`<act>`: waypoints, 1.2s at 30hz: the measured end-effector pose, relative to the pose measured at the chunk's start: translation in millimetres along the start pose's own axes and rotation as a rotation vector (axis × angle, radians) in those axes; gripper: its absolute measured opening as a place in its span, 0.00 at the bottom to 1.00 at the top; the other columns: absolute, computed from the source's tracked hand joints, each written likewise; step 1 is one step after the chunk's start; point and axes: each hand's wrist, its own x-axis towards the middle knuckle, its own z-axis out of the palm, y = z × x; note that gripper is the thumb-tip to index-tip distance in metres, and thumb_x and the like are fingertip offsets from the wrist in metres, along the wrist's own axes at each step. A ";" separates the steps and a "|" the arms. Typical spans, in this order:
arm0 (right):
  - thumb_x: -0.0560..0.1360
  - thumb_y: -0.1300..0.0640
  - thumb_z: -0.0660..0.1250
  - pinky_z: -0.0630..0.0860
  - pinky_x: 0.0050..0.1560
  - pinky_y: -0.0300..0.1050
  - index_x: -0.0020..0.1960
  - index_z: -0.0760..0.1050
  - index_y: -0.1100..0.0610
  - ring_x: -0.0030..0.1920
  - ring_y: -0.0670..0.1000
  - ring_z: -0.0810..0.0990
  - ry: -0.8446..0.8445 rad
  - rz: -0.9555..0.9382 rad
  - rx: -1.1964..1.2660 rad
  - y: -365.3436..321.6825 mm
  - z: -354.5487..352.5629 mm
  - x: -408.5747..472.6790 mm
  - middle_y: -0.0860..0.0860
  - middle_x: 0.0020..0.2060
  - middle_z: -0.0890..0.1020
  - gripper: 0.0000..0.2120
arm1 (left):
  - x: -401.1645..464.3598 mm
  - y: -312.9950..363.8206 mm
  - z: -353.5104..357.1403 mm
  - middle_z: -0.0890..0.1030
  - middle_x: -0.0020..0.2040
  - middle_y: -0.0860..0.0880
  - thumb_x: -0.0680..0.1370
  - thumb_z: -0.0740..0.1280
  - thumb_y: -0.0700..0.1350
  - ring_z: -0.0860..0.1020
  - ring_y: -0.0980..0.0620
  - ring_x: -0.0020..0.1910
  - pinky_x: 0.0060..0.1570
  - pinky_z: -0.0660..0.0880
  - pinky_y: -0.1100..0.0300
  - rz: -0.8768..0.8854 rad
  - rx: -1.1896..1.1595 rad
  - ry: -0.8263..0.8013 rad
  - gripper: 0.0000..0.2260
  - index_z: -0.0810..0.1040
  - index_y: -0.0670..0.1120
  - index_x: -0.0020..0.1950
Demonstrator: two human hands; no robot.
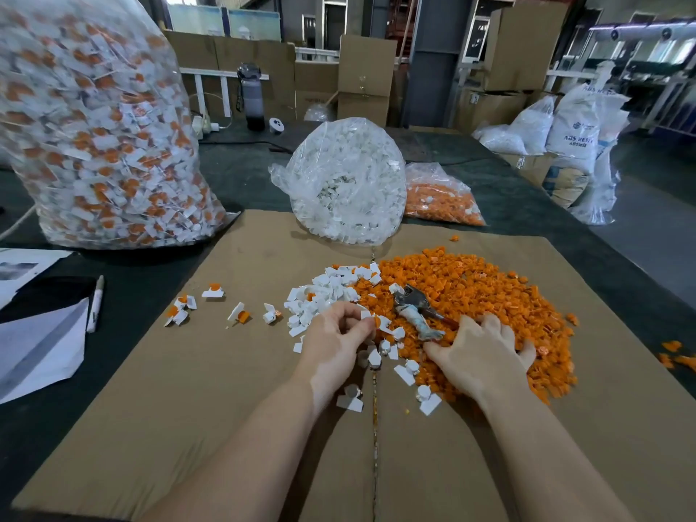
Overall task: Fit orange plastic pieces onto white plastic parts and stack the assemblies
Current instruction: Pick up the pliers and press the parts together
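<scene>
A wide heap of orange plastic pieces (pixel 474 292) lies on the cardboard sheet (pixel 211 389), with a smaller heap of white plastic parts (pixel 324 295) against its left side. My left hand (pixel 333 342) is curled at the seam of the two heaps and pinches a white part with orange on it at its fingertips. My right hand (pixel 480 354) lies spread, palm down, on the near edge of the orange heap. Several fitted white-and-orange assemblies (pixel 212 292) are scattered to the left on the cardboard. Loose white parts (pixel 427 399) lie between my wrists.
Pliers with a wrapped handle (pixel 418 312) rest on the orange heap by my right hand. Behind stand a clear bag of white parts (pixel 350 182), a bag of orange pieces (pixel 440 197) and a large bag of assemblies (pixel 94 122). A marker (pixel 95 303) and papers lie at left.
</scene>
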 end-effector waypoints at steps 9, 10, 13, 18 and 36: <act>0.76 0.40 0.58 0.67 0.57 0.51 0.54 0.66 0.56 0.58 0.56 0.71 0.153 -0.104 -0.036 -7.5 -9.6 -0.8 0.54 0.56 0.75 0.19 | 7.7 8.8 1.6 0.73 0.34 0.49 0.76 0.68 0.43 0.71 0.55 0.32 0.26 0.65 0.73 -0.032 0.036 0.109 0.05 0.77 0.42 0.45; 0.76 0.41 0.57 0.69 0.54 0.49 0.51 0.65 0.56 0.55 0.56 0.73 0.164 -0.126 -0.005 -9.1 -12.8 -2.3 0.54 0.54 0.76 0.17 | 9.1 10.4 1.7 0.74 0.34 0.49 0.75 0.69 0.44 0.70 0.56 0.30 0.25 0.65 0.73 -0.060 -0.005 0.123 0.05 0.77 0.42 0.46; 0.78 0.43 0.56 0.69 0.43 0.46 0.48 0.65 0.54 0.46 0.53 0.73 0.119 -0.233 0.127 -13.0 -26.5 -4.9 0.52 0.46 0.75 0.14 | 14.6 17.6 0.9 0.77 0.33 0.50 0.75 0.70 0.43 0.73 0.57 0.29 0.29 0.69 0.68 -0.154 -0.141 0.147 0.05 0.78 0.41 0.44; 0.80 0.49 0.57 0.61 0.26 0.39 0.35 0.68 0.57 0.24 0.47 0.64 -0.301 -0.360 0.618 -20.5 -49.5 -14.4 0.47 0.24 0.70 0.17 | 25.4 24.2 -1.8 0.80 0.37 0.44 0.75 0.69 0.40 0.76 0.47 0.33 0.41 0.76 0.53 -0.285 -0.327 0.154 0.04 0.77 0.40 0.43; 0.78 0.55 0.61 0.71 0.28 0.37 0.43 0.72 0.61 0.26 0.47 0.74 -0.646 -0.319 0.737 -26.4 -55.4 -21.7 0.48 0.25 0.75 0.10 | 29.8 26.6 -4.1 0.80 0.35 0.42 0.74 0.69 0.36 0.77 0.45 0.37 0.48 0.77 0.45 -0.360 -0.406 0.223 0.06 0.75 0.41 0.38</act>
